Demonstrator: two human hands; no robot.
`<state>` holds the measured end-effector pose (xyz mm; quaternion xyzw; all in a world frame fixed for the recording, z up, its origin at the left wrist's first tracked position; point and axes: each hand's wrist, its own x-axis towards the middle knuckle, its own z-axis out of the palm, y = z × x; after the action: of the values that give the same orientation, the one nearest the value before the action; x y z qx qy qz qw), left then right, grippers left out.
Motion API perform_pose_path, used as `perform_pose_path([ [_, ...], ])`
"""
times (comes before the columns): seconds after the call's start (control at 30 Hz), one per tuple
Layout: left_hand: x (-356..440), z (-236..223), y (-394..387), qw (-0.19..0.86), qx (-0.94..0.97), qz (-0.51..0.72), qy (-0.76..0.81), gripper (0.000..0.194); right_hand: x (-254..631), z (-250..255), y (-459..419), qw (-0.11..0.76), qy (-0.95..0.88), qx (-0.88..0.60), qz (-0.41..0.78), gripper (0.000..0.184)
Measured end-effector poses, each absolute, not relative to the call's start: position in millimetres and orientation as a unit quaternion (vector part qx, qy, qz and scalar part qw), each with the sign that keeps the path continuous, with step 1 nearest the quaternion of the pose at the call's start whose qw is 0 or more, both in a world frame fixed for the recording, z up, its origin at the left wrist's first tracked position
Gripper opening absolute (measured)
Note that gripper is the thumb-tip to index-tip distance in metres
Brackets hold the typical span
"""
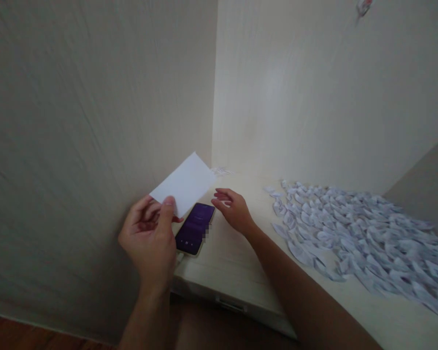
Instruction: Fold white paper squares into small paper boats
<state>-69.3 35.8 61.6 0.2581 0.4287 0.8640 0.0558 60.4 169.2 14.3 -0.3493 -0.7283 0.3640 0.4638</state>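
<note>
The left hand (149, 236) pinches a white sheet of paper (184, 184) by its near edge between thumb and bent fingers, tilted up at the left near the wall (95, 121). The right hand (235, 209), loosely half-open and free, is just right of the phone (195, 228); folded white pieces (350, 233) cover the table's (233, 272) right side.

plain white paper (184, 182), purple phone screen (195, 224), cream tabletop (237, 274), reddish-brown floor (25, 335)
</note>
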Motion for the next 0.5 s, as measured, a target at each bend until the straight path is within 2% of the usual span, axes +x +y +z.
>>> perform_pose_path([
  [0.13,-63.2,59.1,41.3,0.186,0.215,0.859,0.426,0.042,64.1,38.8,151.1,0.473,-0.619,-0.262,0.570,0.036],
  [0.23,-55.2,55.7,44.9,0.258,0.229,0.834,0.430,0.043,70.2,54.9,125.2,0.483,-0.542,-0.186,0.662,0.047],
  [0.3,-50.3,53.2,46.3,0.287,0.263,0.810,0.439,0.044,78.2,60.4,110.5,0.515,-0.502,-0.169,0.674,0.047],
  [0.4,-46.7,50.7,44.7,0.332,0.347,0.758,0.442,0.044,97.1,63.5,99.2,0.565,-0.510,-0.222,0.609,0.032],
  [0.5,-47.6,50.2,38.0,0.408,0.452,0.690,0.391,0.055,122.0,66.0,98.8,0.570,-0.506,-0.273,0.588,0.027],
])
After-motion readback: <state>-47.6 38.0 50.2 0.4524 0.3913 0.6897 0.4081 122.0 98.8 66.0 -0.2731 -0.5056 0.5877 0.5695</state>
